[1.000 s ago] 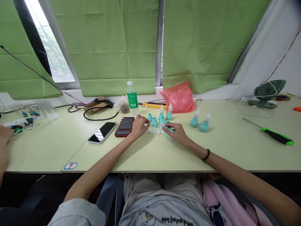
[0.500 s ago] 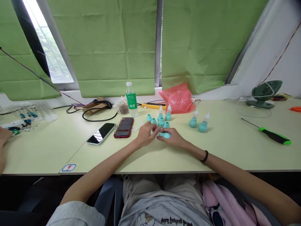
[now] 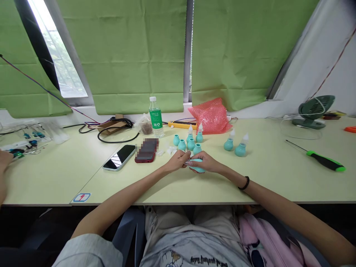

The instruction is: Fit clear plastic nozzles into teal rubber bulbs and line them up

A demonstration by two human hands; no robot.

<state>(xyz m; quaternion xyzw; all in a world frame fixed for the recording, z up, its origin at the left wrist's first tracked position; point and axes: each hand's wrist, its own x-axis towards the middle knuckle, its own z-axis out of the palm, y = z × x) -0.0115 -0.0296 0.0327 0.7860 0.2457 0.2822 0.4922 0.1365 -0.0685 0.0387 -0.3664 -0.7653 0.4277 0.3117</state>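
A teal squeeze bulb [image 3: 198, 170] lies on its side in my right hand [image 3: 208, 161], whose fingers are wrapped round it. My left hand [image 3: 177, 160] is closed in a pinch on a clear plastic nozzle tip [image 3: 188, 162] at the bulb's mouth; the fingers partly hide it. Just beyond my hands several open-mouthed teal bulbs [image 3: 181, 145] stand upright. Behind them are two teal bulbs fitted with clear tips [image 3: 199, 136], and two more tipped bulbs [image 3: 240, 149] stand to the right. Loose clear tips [image 3: 171, 150] lie left of the group.
A white phone [image 3: 119, 157] and a red-cased phone [image 3: 146, 150] lie at left. Behind stand a water bottle [image 3: 156, 118] and pink bubble wrap [image 3: 213, 116]. A screwdriver [image 3: 324, 159] and a green fan [image 3: 313, 111] are at right. Another person's hand [image 3: 5, 160] is at far left.
Both hands have drawn slightly closer to me with the bulb, uncovering the standing bulbs and loose tips. My left fingers have closed in around the nozzle tip.
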